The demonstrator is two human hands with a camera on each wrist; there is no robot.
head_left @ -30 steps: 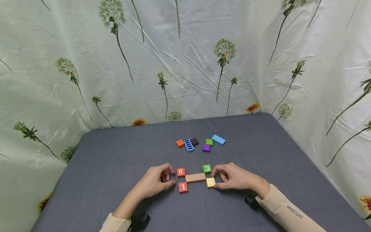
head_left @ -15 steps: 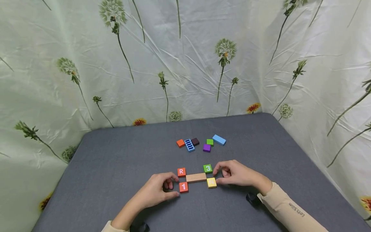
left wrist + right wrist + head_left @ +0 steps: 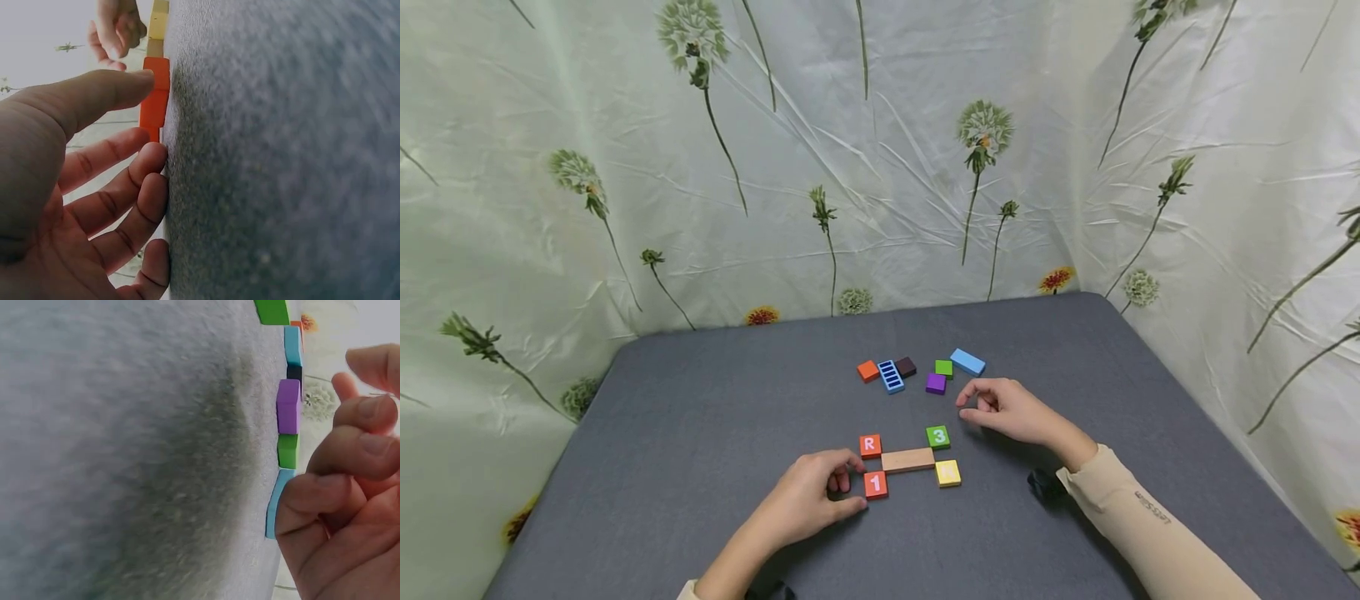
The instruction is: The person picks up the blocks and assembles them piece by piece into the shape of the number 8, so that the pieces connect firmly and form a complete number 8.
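Observation:
My left hand (image 3: 808, 496) is beside the red tile marked 1 (image 3: 876, 484), thumb and index finger near its left corners; I cannot tell whether they touch it. In the left wrist view, the thumb (image 3: 119, 87) overlaps the red tile's edge (image 3: 155, 109). A natural wood block (image 3: 907, 460) lies between the red R tile (image 3: 869, 446), the 1 tile, the green 3 tile (image 3: 937, 437) and a yellow tile (image 3: 947, 473). Holding nothing, my right hand (image 3: 1011, 410) hovers with loosely bent fingers, below and right of the purple tile (image 3: 936, 383).
Farther back lie an orange tile (image 3: 868, 371), a blue block with dark bars (image 3: 891, 377), a dark brown tile (image 3: 906, 367), a green tile (image 3: 943, 368) and a light blue block (image 3: 967, 362). A flowered curtain (image 3: 895, 167) hangs behind the grey table (image 3: 715, 392).
My right hand has left the yellow tile and moved away toward the back blocks. My left hand has shifted slightly nearer and to the right, from beside the R tile to the 1 tile.

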